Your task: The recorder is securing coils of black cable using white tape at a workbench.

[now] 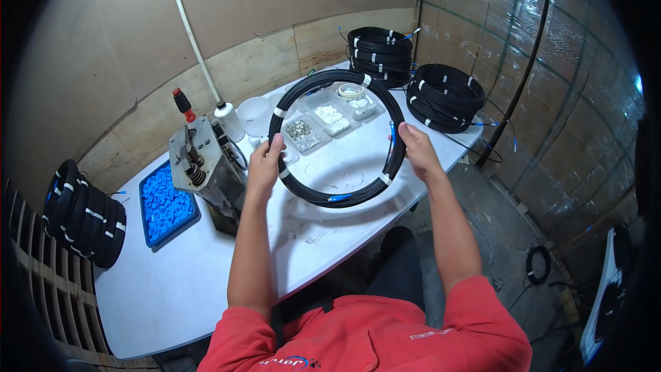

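Note:
Between my hands I hold up a large coil of black cable [313, 193], tied at several spots with white bands. My left hand [264, 164] is closed round its left side, thumb on top. On the opposite side my right hand [420, 150] grips the coil, thumb toward the inner edge. A blue cable connector [341, 198] lies against the near part of the coil, and another blue piece [392, 139] shows by my right hand. The coil is raised over the white table [186, 275], tilted toward me.
Left of my forearm stand a metal hand press [206, 162] and a blue tray [196, 222] of small blue parts. Small clear boxes [306, 139] of parts sit beyond the coil. More cable coils stand in stacks [446, 100] at the right back, [86, 224] on the left.

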Demonstrator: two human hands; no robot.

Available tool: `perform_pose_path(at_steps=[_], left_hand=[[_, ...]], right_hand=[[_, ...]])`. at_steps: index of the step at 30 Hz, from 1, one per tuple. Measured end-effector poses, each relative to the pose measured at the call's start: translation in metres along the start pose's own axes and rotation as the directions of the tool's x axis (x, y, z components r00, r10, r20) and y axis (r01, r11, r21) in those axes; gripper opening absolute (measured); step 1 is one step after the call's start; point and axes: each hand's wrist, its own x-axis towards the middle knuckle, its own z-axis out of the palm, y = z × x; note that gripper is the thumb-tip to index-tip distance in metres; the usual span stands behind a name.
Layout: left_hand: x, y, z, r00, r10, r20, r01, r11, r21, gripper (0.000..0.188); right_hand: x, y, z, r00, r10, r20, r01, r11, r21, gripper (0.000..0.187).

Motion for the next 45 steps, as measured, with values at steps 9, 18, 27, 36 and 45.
perform_pose_path(at_steps=[9,18,27,36,45], left_hand=[[-0.017,0.027,0.031,0.985,-0.168,0.029,0.159,0.845,-0.511,0.043],[-0.017,0.017,0.034,0.993,-0.104,-0.057,0.045,0.778,-0.627,0.045],[-0.025,0.034,0.036,0.994,-0.044,-0.101,-0.016,0.850,-0.527,0.045],[-0.025,0.032,0.043,0.997,-0.009,-0.076,-0.034,0.843,-0.537,0.044],[-0.022,0.037,0.034,0.994,-0.099,0.054,0.112,0.787,-0.607,0.041]], right_hand=[[-0.037,-0.018,0.035,0.990,-0.138,-0.018,0.125,0.825,0.551,0.075],[-0.055,-0.014,0.076,0.992,-0.067,-0.106,0.088,0.974,0.208,0.145],[-0.069,-0.014,0.096,0.971,-0.093,-0.222,0.092,0.996,-0.014,0.149],[-0.071,-0.016,0.101,0.916,-0.174,-0.362,0.116,0.977,-0.177,0.147],[-0.043,0.021,0.066,0.924,-0.008,-0.382,0.189,0.877,0.441,0.070]])
